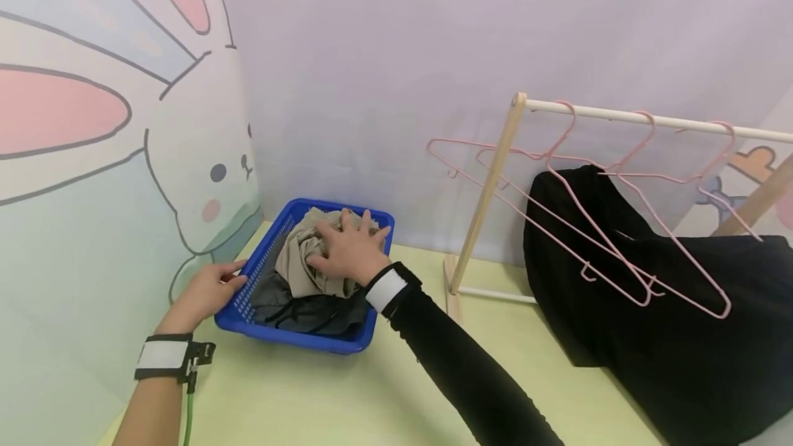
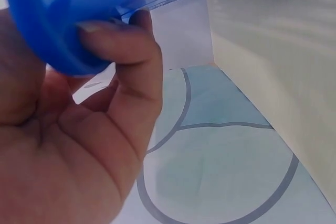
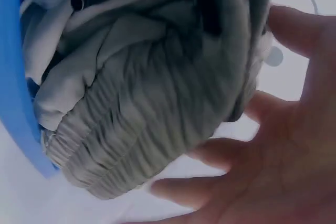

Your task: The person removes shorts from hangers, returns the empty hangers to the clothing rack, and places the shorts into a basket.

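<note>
Nearest us, the pale green tabletop (image 1: 396,398) spreads at six o'clock in the head view, and a black sleeve (image 1: 464,377) crosses it from five o'clock towards the blue basket (image 1: 291,341), which sits at eight o'clock. At the basket's nine o'clock side, our left hand (image 1: 207,292) pinches the rim, fingers curled beneath it, in the narrow space beside the rabbit-print panel (image 1: 204,150). Our right hand (image 1: 352,253) lies over the beige garment (image 1: 303,260) inside, fingers spread and not clenched; its palm hides part of the cloth. A dark grey garment (image 1: 310,314) shows below, towards six o'clock, most of it covered, so we cannot make out its shape. Past the basket's twelve o'clock edge, the pale lilac sheet (image 1: 384,54) rises close behind. Towards three o'clock, a stretch of tabletop separates the basket from the wooden rack (image 1: 488,191), whose white bar is cut off by the frame. Pink hangers (image 1: 727,305) hang from it, overlapping, in front of a black cloth (image 1: 700,356) at four o'clock that covers part of the tabletop's edge; we cannot tell what holds it up. Our left wrist view catches only the basket's blue corner, and the right one shows gathered fabric, dim and slightly blurred.
</note>
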Demonstrator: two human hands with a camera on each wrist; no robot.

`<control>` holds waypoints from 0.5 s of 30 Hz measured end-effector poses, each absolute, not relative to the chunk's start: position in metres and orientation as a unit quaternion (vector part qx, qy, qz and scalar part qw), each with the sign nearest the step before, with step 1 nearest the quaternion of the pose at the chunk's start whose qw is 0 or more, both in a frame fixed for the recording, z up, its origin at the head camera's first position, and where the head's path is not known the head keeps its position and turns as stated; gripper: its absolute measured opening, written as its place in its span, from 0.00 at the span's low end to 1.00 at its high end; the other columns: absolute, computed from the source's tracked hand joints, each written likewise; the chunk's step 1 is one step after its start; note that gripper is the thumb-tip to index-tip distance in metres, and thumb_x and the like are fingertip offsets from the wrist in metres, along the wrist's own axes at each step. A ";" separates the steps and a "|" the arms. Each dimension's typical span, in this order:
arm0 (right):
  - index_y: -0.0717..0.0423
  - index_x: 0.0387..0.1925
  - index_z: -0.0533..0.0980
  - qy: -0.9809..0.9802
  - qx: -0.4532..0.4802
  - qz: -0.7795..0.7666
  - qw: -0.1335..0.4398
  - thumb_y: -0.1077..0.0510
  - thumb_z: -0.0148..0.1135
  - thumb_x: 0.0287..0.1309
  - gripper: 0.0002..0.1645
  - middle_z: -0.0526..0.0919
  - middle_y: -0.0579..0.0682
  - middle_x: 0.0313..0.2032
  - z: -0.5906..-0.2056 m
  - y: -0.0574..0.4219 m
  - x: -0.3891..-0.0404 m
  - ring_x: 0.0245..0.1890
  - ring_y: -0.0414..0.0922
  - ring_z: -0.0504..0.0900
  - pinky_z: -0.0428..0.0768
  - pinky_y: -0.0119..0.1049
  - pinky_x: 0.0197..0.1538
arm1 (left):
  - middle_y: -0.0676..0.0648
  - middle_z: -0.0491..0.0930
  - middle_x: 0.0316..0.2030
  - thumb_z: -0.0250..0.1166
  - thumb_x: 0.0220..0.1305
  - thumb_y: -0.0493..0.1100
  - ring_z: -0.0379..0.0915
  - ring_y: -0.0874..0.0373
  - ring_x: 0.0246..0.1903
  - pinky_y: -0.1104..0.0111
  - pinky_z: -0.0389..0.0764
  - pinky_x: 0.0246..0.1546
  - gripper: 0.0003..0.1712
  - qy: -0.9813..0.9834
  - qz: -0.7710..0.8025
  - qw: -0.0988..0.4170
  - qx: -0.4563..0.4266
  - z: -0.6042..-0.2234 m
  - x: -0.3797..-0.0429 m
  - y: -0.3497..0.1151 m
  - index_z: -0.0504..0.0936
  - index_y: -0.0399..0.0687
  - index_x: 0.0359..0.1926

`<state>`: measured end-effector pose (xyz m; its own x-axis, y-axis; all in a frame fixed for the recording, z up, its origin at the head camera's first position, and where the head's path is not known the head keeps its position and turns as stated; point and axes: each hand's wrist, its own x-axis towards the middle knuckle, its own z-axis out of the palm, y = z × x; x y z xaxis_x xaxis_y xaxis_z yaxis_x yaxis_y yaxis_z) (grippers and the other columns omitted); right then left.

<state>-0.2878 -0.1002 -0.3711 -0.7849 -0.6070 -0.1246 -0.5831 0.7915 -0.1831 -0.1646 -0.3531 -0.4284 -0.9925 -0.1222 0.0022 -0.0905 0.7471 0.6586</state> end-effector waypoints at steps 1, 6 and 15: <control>0.26 0.82 0.49 0.942 -0.315 -0.063 0.102 0.25 0.47 0.71 0.44 0.42 0.56 0.83 -0.371 -0.100 -0.286 0.80 0.70 0.38 0.50 0.76 0.71 | 0.37 0.81 0.37 0.57 0.78 0.39 0.73 0.50 0.32 0.63 0.71 0.29 0.27 -0.934 -0.351 0.021 0.056 -0.428 -0.165 -0.352 0.70 0.26 0.70; 0.31 0.83 0.42 0.908 -0.347 -0.059 0.227 0.30 0.39 0.78 0.41 0.41 0.53 0.83 -0.385 -0.100 -0.285 0.82 0.56 0.39 0.47 0.60 0.79 | 0.33 0.82 0.41 0.56 0.78 0.39 0.75 0.49 0.35 0.62 0.73 0.30 0.27 -0.937 -0.345 0.014 0.055 -0.426 -0.166 -0.349 0.69 0.26 0.70; 0.28 0.83 0.43 0.884 -0.350 -0.042 0.308 0.36 0.41 0.80 0.38 0.43 0.39 0.83 -0.389 -0.107 -0.290 0.83 0.42 0.34 0.49 0.45 0.81 | 0.33 0.82 0.42 0.54 0.80 0.42 0.77 0.48 0.36 0.61 0.76 0.33 0.29 -0.936 -0.345 -0.013 0.065 -0.423 -0.164 -0.351 0.66 0.25 0.72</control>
